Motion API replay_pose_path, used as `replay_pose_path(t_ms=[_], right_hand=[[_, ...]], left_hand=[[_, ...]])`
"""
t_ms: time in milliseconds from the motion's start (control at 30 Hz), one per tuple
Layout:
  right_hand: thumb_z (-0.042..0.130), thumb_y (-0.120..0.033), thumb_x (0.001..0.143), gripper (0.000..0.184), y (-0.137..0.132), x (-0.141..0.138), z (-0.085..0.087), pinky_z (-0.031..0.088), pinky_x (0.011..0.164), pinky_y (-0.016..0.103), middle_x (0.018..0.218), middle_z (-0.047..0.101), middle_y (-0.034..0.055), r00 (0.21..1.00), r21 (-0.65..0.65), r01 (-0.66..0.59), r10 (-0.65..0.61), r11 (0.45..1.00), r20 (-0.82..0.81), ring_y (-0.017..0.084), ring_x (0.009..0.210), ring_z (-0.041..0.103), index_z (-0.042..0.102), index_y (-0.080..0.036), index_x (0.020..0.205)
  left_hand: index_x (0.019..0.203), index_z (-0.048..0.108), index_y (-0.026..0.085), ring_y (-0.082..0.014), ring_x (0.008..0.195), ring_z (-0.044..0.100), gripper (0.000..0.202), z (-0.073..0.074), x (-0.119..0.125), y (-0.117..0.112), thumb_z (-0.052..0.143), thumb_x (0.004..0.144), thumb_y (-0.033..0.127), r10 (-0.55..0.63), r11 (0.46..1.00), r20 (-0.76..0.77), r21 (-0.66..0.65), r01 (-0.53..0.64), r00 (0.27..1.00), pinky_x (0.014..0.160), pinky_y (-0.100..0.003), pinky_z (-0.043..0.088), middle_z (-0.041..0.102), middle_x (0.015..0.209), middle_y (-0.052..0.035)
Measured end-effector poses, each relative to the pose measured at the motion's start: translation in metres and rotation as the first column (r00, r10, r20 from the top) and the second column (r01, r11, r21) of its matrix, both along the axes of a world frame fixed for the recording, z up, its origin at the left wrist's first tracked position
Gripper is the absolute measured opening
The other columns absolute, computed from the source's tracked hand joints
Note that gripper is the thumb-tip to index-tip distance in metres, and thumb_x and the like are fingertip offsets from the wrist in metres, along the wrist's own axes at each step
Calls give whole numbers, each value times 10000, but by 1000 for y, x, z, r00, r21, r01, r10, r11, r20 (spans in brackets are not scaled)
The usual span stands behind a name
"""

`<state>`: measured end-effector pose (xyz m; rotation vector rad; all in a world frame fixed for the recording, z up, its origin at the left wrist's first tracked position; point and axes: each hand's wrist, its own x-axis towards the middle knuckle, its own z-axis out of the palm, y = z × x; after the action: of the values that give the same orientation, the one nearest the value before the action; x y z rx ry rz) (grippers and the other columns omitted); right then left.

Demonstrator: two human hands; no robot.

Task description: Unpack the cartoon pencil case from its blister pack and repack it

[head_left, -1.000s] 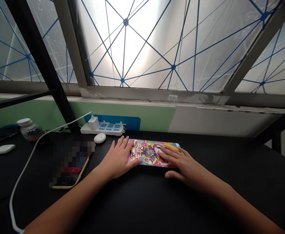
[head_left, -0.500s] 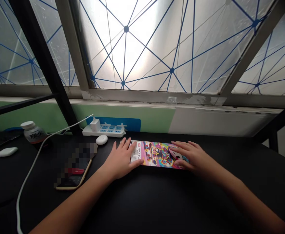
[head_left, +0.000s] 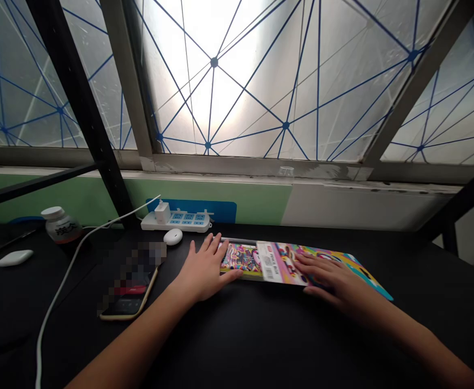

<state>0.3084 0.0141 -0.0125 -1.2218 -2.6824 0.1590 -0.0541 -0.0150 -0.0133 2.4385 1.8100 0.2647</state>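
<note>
A colourful pencil box (head_left: pixel 240 258) lies flat on the dark desk, its left end under my left hand (head_left: pixel 207 270). That hand's fingers reach over the far edge and its thumb lies along the near edge, holding the box. A bright cartoon-printed cover (head_left: pixel 273 262) with a white label strip overlaps the box from the right and extends past it. My right hand (head_left: pixel 329 281) lies across the cover, fingers on its top and thumb at the near edge. Part of the cover is hidden beneath that hand.
Left of the box are a phone (head_left: pixel 129 302) and a white earbud case (head_left: pixel 173 236). Behind stands a white power strip (head_left: pixel 188 220) with a plugged-in charger; its cable (head_left: pixel 62 286) runs down the left. Further left are a jar (head_left: pixel 61 227) and a white oval object (head_left: pixel 15 258).
The cover has slid right with my right hand, exposing the patterned left part of the pencil box. My left hand stays at the box's left end. The camera view has shifted slightly.
</note>
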Motion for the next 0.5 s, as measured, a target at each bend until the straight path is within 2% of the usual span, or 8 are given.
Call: replay_pose_path(t_ms=[67, 133, 200, 267, 367, 433, 500], right_hand=[[594, -509, 924, 445, -4, 21, -9, 409, 1094, 590, 1379, 630, 86, 999, 98, 32, -30, 995, -26, 338, 1309, 543, 647, -301, 1314], [619, -507, 907, 431, -11, 29, -14, 402, 1083, 624, 1330, 664, 101, 999, 176, 39, -35, 984, -25, 348, 1254, 590, 667, -289, 1275], [627, -523, 896, 523, -17, 21, -15, 393, 1086, 635, 1406, 602, 121, 999, 222, 31, -27, 974, -19, 357, 1289, 558, 597, -282, 1360], [607, -529, 911, 654, -20, 2, -14, 388, 1102, 609, 1543, 441, 138, 1000, 223, 9, -8, 975, -9, 354, 1392, 440, 445, -271, 1490], [560, -500, 951, 715, -19, -34, -10, 339, 1141, 587, 1626, 268, 122, 997, 162, -69, 63, 984, 42, 337, 1484, 257, 277, -280, 1569], [544, -441, 972, 667, -17, -52, -9, 296, 1156, 604, 1626, 273, 98, 992, 118, -110, 101, 987, 79, 332, 1493, 219, 274, -310, 1567], [500, -355, 997, 590, -16, -57, -11, 284, 1156, 616, 1614, 305, 77, 991, 99, -110, 101, 989, 91, 326, 1489, 229, 305, -334, 1553]], left_hand=[[1545, 339, 210, -388, 1506, 176, 793, 3, -1, -3, 313, 940, 722, 5, 1000, -16, 1, -5, 1000, 1110, -713, 231, 216, 1634, -147], [1507, 408, 199, -373, 1496, 227, 668, 7, -2, -7, 328, 985, 608, 15, 1000, -40, 14, -14, 999, 1111, -696, 251, 268, 1617, -159], [1464, 467, 182, -350, 1488, 266, 556, 10, 1, -11, 339, 1011, 478, 18, 998, -58, 62, -15, 998, 1120, -678, 254, 311, 1600, -170], [1474, 449, 179, -331, 1494, 258, 526, 12, 8, -15, 330, 1023, 423, -6, 993, -44, 117, 11, 999, 1135, -656, 254, 308, 1605, -159], [1539, 340, 206, -329, 1513, 192, 603, 8, 23, -18, 294, 1030, 526, -81, 989, 18, 128, 78, 997, 1141, -619, 280, 252, 1633, -127], [1546, 329, 235, -350, 1511, 186, 671, 4, 29, -18, 294, 1003, 627, -122, 988, 34, 102, 118, 992, 1141, -635, 263, 254, 1634, -123], [1536, 352, 265, -359, 1502, 217, 683, 0, 29, -16, 292, 987, 667, -143, 987, 36, 75, 140, 989, 1144, -653, 232, 281, 1626, -115]])
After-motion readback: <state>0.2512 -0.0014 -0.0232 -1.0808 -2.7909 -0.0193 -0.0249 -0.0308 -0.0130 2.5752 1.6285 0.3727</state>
